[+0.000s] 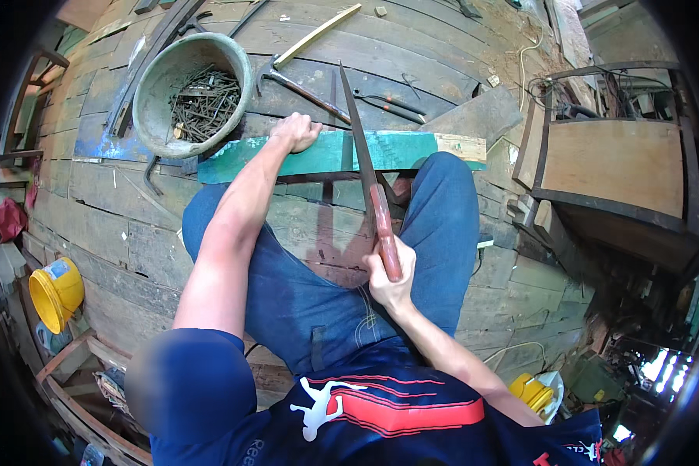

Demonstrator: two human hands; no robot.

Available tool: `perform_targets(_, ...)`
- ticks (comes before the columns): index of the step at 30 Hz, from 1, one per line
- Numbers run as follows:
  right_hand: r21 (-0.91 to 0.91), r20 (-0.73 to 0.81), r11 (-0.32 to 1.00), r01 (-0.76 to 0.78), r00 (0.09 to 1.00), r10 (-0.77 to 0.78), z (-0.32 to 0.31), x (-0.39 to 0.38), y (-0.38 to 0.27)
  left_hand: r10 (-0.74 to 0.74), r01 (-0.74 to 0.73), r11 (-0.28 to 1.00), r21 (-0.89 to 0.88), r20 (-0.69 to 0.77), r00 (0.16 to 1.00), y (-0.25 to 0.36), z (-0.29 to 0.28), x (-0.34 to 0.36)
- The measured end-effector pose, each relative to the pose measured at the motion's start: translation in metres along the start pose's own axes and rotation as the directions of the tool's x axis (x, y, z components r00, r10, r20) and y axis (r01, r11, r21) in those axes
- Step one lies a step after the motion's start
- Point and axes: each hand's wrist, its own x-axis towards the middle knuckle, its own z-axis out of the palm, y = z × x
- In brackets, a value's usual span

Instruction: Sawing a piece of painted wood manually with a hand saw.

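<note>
A green-painted wooden board [404,147] lies crosswise in front of me, with a strip of bare wood at its right end. My left hand [295,133] bears on its far edge, fingers curled over. In my right hand [394,272] is the reddish-brown wooden handle of a handsaw [357,140], fingers wrapped round it. The saw's long dark blade points away from me and crosses over the board, right of its middle. Whether the teeth touch the wood I cannot tell. My right knee is against the board's near edge.
Left of the board stands a grey bucket [144,116] holding many nails. Beyond the board lie a hammer [307,93], pliers with dark and orange handles [396,106] and a wooden stick [318,35]. A wooden cabinet [610,155] stands at right, a yellow bucket [54,295] at left.
</note>
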Motion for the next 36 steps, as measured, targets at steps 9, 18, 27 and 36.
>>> perform_targets(9,-0.067,-0.023,0.995,0.073,0.997,-0.074,0.009,0.024,0.014,0.022,-0.022,1.000,-0.009,0.012,1.000,0.005,-0.001,-0.003)
perform_targets(18,-0.107,-0.007,0.991,0.085,0.996,-0.086,0.016,0.050,0.030,0.021,-0.021,1.000,0.010,0.030,0.999,0.011,0.000,0.002)
perform_targets(27,-0.133,0.002,0.985,0.111,0.994,-0.111,0.025,0.060,0.034,0.052,-0.052,0.998,-0.022,-0.018,0.998,0.004,0.000,0.006)
perform_targets(36,-0.098,-0.020,0.983,0.157,0.987,-0.159,0.007,0.038,0.032,0.052,-0.052,0.998,-0.039,-0.003,0.999,0.017,-0.006,-0.001)
